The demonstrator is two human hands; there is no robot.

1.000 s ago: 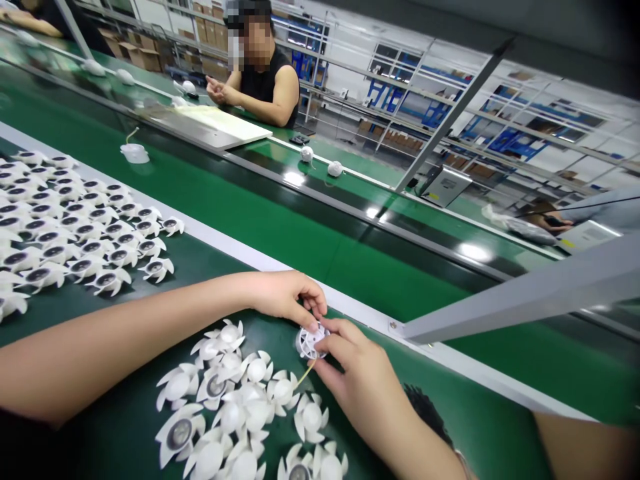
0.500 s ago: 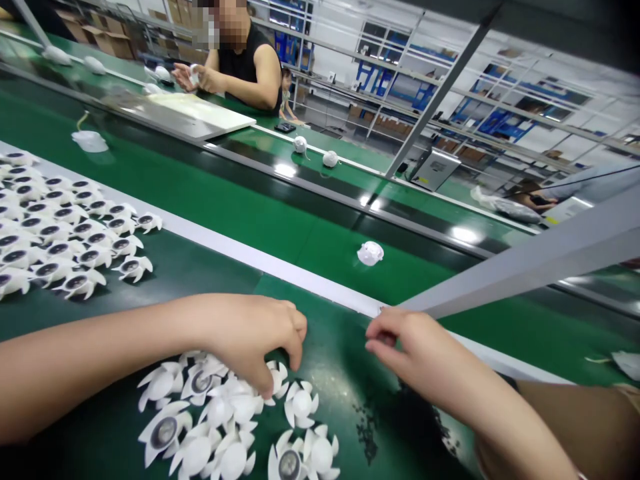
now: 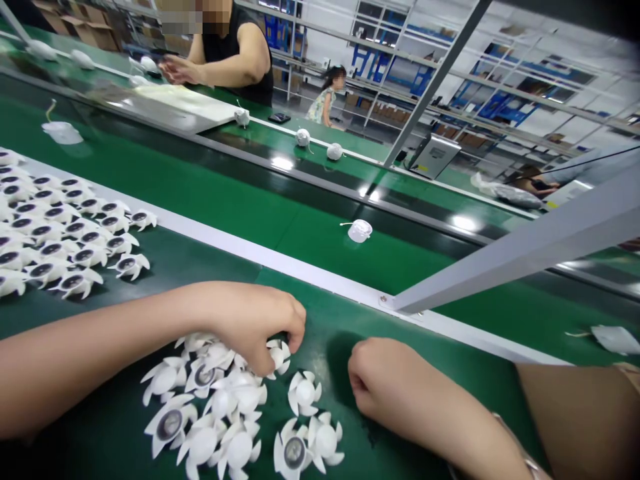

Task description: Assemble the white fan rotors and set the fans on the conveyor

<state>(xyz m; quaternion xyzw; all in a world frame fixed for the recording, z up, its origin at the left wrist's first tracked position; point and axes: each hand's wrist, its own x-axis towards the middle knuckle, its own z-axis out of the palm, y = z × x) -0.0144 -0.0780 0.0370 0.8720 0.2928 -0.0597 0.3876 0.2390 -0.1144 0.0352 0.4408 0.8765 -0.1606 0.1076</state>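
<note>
My left hand point(image 3: 253, 323) lies curled on top of a loose heap of small white fan impellers point(image 3: 225, 407) on the dark green bench, fingers closed over one of them. My right hand point(image 3: 373, 380) rests on the bench to the right of the heap, fingers curled into a loose fist with nothing visible in it. A white round part with a thin wire point(image 3: 360, 231) lies on the green conveyor belt beyond the bench edge.
Rows of white impellers point(image 3: 65, 233) are laid out at the left. A grey metal strut point(image 3: 525, 250) slants across the right. Another person point(image 3: 225, 47) works at the far side of the belt; more white parts point(image 3: 303, 137) sit there.
The white part that both hands held a second ago now lies on the belt. My left hand dropped onto the heap and my right hand drew back to the bench, curling shut.
</note>
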